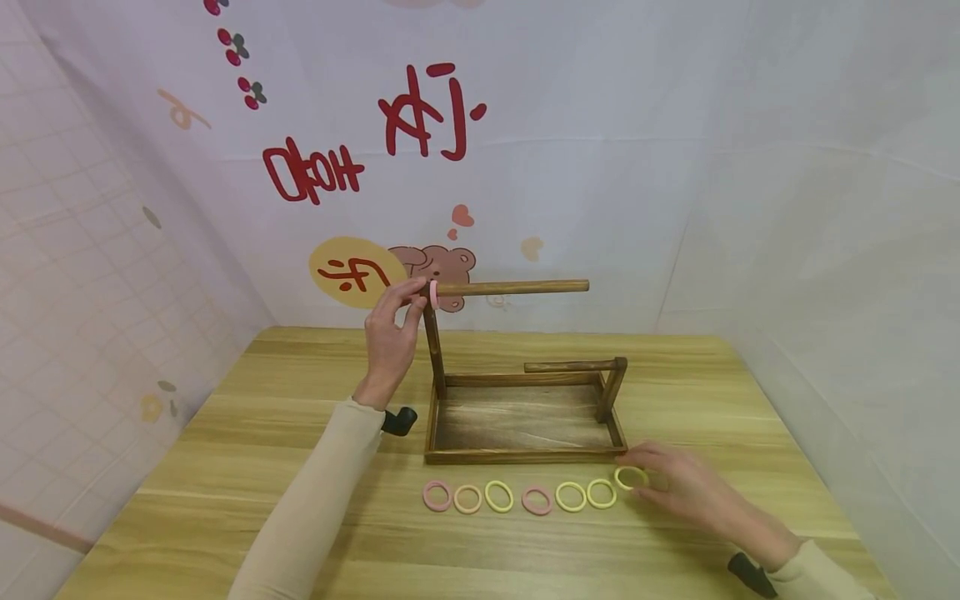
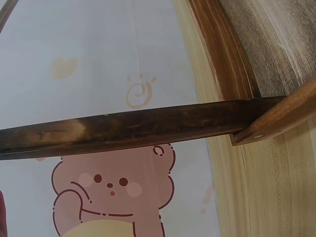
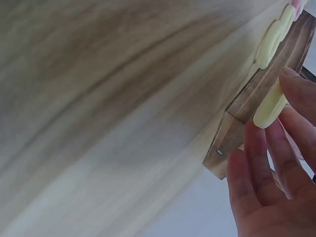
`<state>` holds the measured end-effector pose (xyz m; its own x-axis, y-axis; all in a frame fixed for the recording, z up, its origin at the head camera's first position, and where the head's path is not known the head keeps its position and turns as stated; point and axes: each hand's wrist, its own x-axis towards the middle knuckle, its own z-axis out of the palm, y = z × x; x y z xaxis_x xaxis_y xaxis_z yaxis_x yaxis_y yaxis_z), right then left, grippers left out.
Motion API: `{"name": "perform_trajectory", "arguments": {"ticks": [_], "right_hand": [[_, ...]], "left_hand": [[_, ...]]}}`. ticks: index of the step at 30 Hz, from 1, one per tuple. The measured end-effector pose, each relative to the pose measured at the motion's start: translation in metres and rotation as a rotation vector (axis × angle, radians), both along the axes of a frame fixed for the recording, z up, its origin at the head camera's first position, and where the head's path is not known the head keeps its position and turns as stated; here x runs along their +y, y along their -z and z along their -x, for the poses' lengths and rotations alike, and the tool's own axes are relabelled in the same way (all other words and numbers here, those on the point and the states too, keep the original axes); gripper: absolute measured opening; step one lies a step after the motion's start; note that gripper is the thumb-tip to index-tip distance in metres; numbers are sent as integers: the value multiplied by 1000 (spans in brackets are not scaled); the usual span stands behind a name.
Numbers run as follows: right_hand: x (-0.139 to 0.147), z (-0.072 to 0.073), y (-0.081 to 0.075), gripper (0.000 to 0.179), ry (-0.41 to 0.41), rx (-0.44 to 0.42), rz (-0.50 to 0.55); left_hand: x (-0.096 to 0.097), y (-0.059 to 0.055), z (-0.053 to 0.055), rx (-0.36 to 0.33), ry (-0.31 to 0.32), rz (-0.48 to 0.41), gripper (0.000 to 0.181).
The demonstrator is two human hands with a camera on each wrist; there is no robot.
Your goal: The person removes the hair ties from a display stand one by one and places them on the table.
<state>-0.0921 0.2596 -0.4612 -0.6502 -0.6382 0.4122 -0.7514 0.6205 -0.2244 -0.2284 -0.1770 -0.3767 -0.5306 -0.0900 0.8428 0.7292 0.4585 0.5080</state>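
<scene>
My left hand [image 1: 392, 337] is raised at the top of the tall post of a dark wooden stand [image 1: 525, 457]. Its thumb and fingertips pinch at a pink ring [image 1: 433, 295], which encircles the upper rod [image 1: 517, 287] at its post end. In the left wrist view only a sliver of finger shows; the wooden post [image 2: 148, 123] crosses the picture. Near the stand's front right corner, my right hand [image 1: 693, 492] holds a yellow ring [image 3: 270, 106] between thumb and fingers, at the right end of a row of rings.
Several pink, peach and yellow rings lie in a row before the stand, among them a pink ring [image 1: 437, 496] and a yellow ring [image 1: 602, 493]. A shorter rod [image 1: 570, 367] juts left from the low right post. A printed cloth [image 1: 600, 167] hangs behind the wooden table [image 1: 300, 367].
</scene>
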Motion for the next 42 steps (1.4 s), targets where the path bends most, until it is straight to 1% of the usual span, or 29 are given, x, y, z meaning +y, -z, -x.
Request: {"name": "perform_trajectory", "arguments": {"ticks": [2,8,10,16,22,28,35,41,42], "right_hand": [[0,0,2,45,-2,-14,-13],[2,-3,6,42,44,-77,-56],[3,-3,8,42,53,-84,-60],[5,-3,11,42,32,-104,-49],[8,-4,13,44,22,-161,-38],[8,-3,14,46,22,-162,-42],[9,-3,18,49,16,-139,-42],[8,-5,13,49,54,-205,-27],[8,-5,12,48,59,-206,-23]], "left_hand": [[0,0,0,-4,-2,3,27],[0,-1,-1,-14,-5,12,28],[0,-1,-1,-14,-5,12,28],[0,0,0,-11,-8,7,28],[0,0,1,-4,-5,0,27],[0,-1,-1,-14,-10,4,27],[-1,0,0,-23,-19,14,29],[-1,0,0,-34,-23,17,28],[-1,0,0,-33,-21,16,28]]}}
